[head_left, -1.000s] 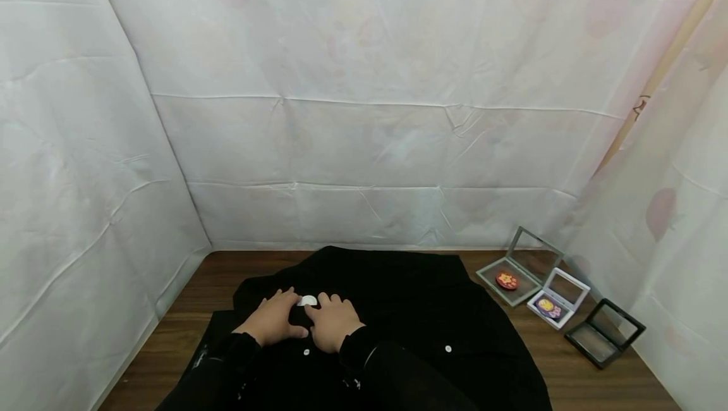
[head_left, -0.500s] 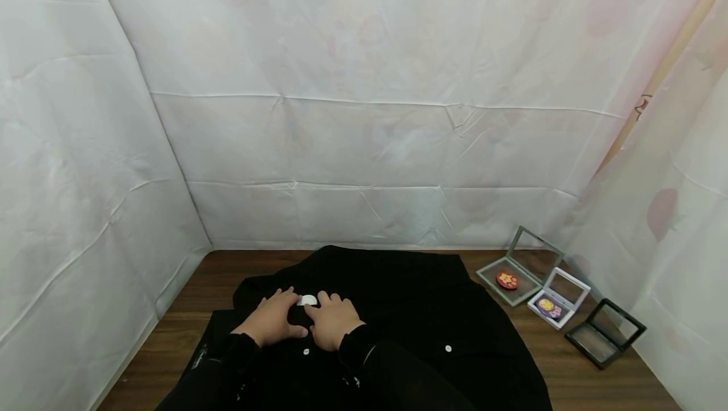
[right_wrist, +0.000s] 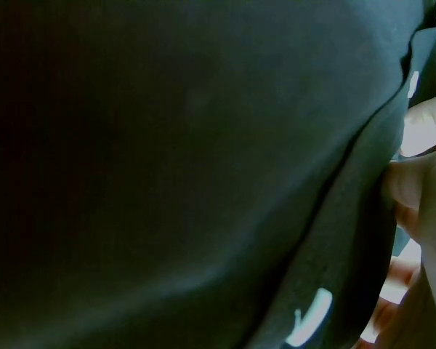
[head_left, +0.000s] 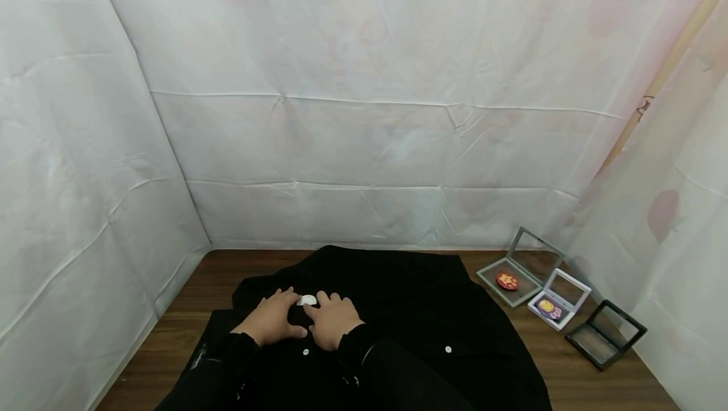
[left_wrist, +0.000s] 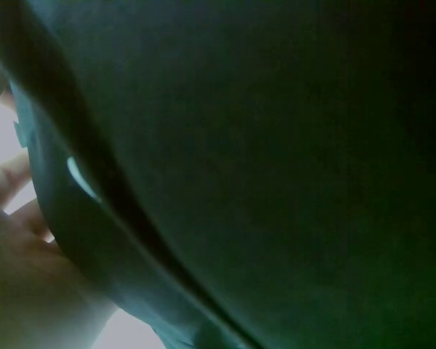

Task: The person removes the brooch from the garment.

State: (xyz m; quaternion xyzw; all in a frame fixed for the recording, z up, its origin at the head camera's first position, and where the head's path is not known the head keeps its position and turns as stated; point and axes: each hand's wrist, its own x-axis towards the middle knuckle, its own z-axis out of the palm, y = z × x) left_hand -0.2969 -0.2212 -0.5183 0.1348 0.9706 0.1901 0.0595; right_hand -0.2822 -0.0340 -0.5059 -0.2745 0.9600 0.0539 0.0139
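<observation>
staying put: both hands on garment (head_left: 398, 297)

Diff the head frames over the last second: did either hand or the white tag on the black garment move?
No visible change. The left hand and right hand stay pressed side by side on the black cloth garment, fingertips at the small white tag. The three open display cases on the brown wooden table have not moved either.
</observation>
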